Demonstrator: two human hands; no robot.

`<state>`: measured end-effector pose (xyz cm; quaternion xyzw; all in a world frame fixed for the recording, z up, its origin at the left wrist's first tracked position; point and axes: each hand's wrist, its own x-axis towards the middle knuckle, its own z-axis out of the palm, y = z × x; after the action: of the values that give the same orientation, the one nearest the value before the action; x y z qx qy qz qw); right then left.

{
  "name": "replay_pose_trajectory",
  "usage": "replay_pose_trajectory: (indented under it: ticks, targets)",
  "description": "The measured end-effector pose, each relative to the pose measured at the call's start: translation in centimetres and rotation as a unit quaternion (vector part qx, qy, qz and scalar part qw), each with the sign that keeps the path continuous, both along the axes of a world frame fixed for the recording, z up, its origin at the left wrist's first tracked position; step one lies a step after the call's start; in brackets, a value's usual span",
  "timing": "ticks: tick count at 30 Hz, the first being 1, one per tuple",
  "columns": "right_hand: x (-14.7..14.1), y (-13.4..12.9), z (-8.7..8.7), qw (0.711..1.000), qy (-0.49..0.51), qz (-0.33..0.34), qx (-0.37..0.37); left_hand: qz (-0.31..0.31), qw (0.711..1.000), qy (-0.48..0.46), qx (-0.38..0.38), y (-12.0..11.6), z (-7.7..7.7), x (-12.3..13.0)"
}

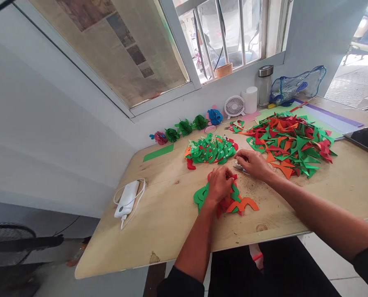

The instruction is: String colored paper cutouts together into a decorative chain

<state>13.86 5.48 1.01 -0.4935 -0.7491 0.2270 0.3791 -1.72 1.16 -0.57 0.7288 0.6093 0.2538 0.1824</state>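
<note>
My left hand point(220, 183) rests on a loose pile of cut paper shapes point(201, 197), green, red and orange. Its fingers are curled together, with a bit of red paper point(234, 177) at the tips. A wavy orange paper strip point(243, 204) lies at the pile's near edge. To the right, my right hand point(252, 163) is closed in a pinch just above the table; what it pinches is too small to make out. Under its fingers shows a small metal tool point(239, 168), partly hidden. Beyond both hands sits a heap of green paper pieces with pale spots point(213, 149).
A large heap of red, green and orange paper scraps point(295, 142) covers the right side, near a phone point(365, 139). Paper pompoms point(184, 127), a small fan point(234, 106) and a glass bottle point(265, 88) line the wall. A white power bank point(127, 199) with cable lies left.
</note>
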Motion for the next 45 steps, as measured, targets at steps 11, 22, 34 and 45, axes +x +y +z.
replay_pose_trajectory:
  ticks: [11, 22, 34, 45]
  targets:
    - [-0.1, -0.3, -0.3, 0.993, -0.075, 0.077, 0.042, -0.015, 0.959, -0.278, -0.05, 0.4, -0.3, -1.5]
    - [-0.2, -0.8, 0.1, 0.989, -0.067, 0.131, 0.016, -0.002, 0.913, -0.397, -0.096, -0.2, 0.6, -1.6]
    - [-0.1, -0.4, 0.1, 0.997, -0.055, 0.051, 0.025, 0.001, 0.937, -0.343, -0.066, -0.3, 0.9, -1.1]
    - [-0.1, -0.9, 1.0, 0.999, 0.004, 0.011, 0.047, -0.002, 0.936, -0.34, -0.09, 0.0, 0.1, -1.0]
